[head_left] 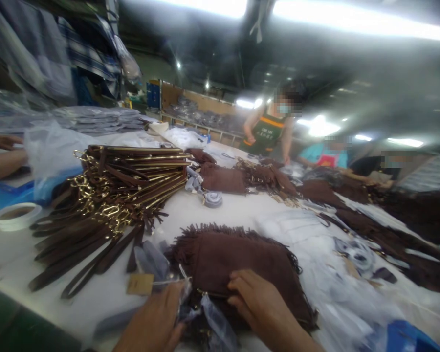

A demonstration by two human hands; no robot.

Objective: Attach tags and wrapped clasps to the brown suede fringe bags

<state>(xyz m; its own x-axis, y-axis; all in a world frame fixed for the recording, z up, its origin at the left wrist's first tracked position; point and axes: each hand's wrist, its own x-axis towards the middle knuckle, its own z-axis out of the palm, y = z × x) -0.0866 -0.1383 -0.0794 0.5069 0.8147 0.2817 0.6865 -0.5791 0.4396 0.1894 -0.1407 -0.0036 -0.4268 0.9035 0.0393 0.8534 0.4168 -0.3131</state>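
Note:
A brown fringed bag (242,254) lies on the white table (183,208) in front of me. My right hand (258,305) rests on its near edge, fingers bent; whether they grip the bag's edge is unclear. At the bag's near left corner my left hand (154,315) has its fingers closed around clear plastic wrapping and a thin string. A tan paper tag (140,284) lies just left of that hand. More clear plastic (218,320) hangs between my hands, near gold-coloured hardware at the bag's edge.
Stacked brown pouches with gold zips and clasps (132,181) stand left, beside a white tape roll (17,216). Clear plastic bags (337,298) spread right. More brown bags (223,178) lie beyond. Another person's arm (3,164) reaches in at left; people (269,129) work across the table.

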